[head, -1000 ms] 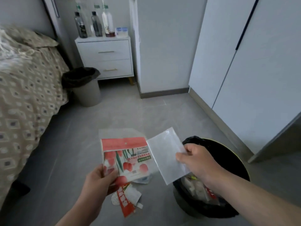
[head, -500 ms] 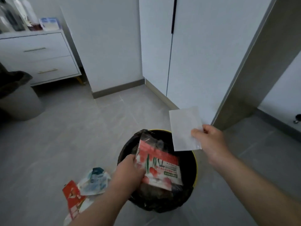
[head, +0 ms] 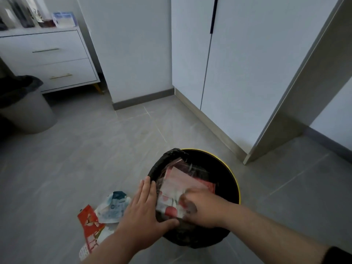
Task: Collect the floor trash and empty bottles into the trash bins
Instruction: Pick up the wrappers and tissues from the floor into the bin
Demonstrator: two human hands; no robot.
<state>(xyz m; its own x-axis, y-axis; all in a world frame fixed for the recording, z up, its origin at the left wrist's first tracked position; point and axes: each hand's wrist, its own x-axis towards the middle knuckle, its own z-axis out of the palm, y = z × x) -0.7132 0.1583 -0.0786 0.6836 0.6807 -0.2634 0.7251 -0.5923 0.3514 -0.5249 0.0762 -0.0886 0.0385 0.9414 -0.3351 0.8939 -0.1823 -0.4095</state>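
A black-lined trash bin with a yellow rim stands on the grey floor in front of me. A red printed wrapper lies in its mouth with a white packet on top. My right hand is blurred, its fingers curled down onto the white packet. Flat against the bin's left edge rests my left hand, fingers stretched out and holding nothing. On the floor left of the bin lie a red torn wrapper and a white-and-blue wrapper.
A second lined bin stands at the far left beside a white two-drawer nightstand with bottles on top. White wardrobe doors and a slanted panel close off the right side.
My left hand has let go of the red printed wrapper, which now lies in the bin. My right hand has brought the white packet down onto it.
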